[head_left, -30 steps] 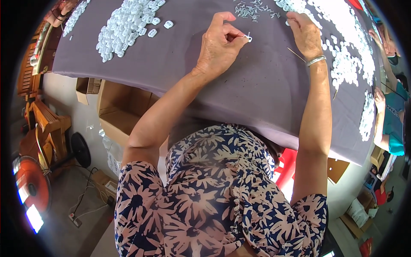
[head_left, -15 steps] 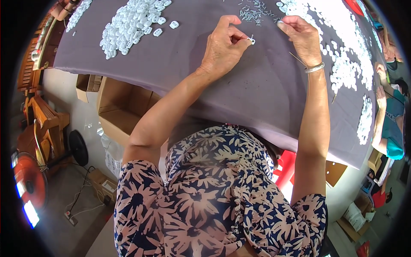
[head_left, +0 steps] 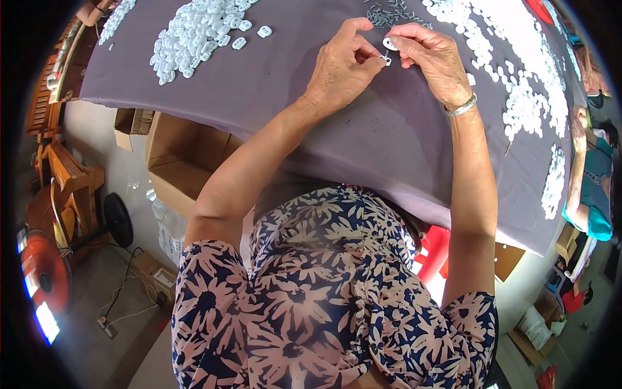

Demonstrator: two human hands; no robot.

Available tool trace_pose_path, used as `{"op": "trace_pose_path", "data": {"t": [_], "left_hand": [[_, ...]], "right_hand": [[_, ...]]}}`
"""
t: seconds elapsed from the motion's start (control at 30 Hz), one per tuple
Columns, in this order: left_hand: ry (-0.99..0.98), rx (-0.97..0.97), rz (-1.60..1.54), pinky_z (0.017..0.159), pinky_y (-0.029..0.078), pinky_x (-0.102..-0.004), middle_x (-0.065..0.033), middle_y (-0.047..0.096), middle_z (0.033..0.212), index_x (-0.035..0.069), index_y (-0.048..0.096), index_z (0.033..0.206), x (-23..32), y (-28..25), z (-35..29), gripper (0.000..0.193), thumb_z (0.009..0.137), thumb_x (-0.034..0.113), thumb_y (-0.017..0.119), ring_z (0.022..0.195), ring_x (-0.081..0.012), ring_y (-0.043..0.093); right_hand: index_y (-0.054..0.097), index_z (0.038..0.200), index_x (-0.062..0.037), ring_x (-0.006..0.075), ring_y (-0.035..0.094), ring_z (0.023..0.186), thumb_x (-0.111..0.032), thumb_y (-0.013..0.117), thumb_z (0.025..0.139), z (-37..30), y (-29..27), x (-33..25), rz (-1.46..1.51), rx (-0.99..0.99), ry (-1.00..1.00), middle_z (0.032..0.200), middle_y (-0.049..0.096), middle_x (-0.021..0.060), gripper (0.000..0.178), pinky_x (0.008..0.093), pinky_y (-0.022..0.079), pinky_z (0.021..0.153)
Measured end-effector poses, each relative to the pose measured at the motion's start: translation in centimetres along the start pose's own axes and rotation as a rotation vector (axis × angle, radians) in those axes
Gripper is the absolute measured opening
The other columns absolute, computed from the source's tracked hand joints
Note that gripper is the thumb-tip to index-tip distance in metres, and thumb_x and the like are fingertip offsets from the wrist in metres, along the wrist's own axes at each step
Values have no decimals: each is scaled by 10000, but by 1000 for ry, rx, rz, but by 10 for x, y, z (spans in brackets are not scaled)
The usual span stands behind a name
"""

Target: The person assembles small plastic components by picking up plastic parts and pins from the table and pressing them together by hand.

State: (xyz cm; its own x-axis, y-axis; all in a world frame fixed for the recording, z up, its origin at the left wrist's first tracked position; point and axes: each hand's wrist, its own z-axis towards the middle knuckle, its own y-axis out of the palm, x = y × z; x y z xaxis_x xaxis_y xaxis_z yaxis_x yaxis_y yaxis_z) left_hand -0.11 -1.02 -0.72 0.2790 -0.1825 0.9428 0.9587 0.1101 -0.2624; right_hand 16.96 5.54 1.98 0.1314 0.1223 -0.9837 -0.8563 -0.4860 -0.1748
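White plastic piece (head_left: 390,44) pinched at fingertips of right hand (head_left: 431,58), above grey-clothed bench (head_left: 363,136), near its far edge. Listed left to right: orange fan (head_left: 42,279) on floor; wooden chair (head_left: 65,185); open cardboard box (head_left: 178,162) under bench; heap of white pieces (head_left: 194,32) on cloth, far left; left hand (head_left: 340,68) closed in pinch on small white part (head_left: 387,59), just beside right hand; pile of small metal parts (head_left: 389,13) beyond hands; silver bracelet (head_left: 461,107) on right wrist; spread of white pieces (head_left: 518,84) at right; another person's arm (head_left: 576,181) at bench's right edge.
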Motion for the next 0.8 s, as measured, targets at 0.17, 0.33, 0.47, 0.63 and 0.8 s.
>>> {"op": "trace_pose_path", "data": {"t": [0.17,0.33,0.47,0.63,0.8], "left_hand": [[-10,-12,23,699,510,-300,-74,682,803,0,452,1219,2,-1,0,494,776,80,654,711,-163,639],[-4,-5,-9,696,512,-303,-74,682,804,-1,455,1211,0,1,-1,485,776,77,655,709,-168,643],[7,-4,-4,693,513,-303,-75,682,804,-1,457,1205,0,0,-1,480,775,72,657,705,-170,643],[35,4,5,686,514,-298,-77,680,798,-5,459,1200,5,-1,-2,477,775,70,662,703,-168,644],[28,9,-7,679,516,-295,-78,677,797,-9,463,1201,4,-2,-2,476,779,72,666,709,-163,646]], "right_hand": [[689,1008,-36,50,498,682,-152,637,902,-1,2,-3,-37,-11,-42,791,592,-26,165,207,443,622],[690,999,-38,49,498,690,-145,630,905,-2,-1,2,-109,3,-35,834,624,-24,154,204,442,635],[690,990,-39,47,505,703,-142,632,903,-1,0,4,-107,-11,-39,860,639,-23,147,201,442,640],[691,980,-41,42,524,734,-127,633,899,-2,-1,1,-166,-29,-54,874,646,-25,132,201,443,643],[688,966,-43,39,518,725,-114,636,892,0,-1,3,-161,-61,-62,875,645,-28,115,197,439,637]]}}
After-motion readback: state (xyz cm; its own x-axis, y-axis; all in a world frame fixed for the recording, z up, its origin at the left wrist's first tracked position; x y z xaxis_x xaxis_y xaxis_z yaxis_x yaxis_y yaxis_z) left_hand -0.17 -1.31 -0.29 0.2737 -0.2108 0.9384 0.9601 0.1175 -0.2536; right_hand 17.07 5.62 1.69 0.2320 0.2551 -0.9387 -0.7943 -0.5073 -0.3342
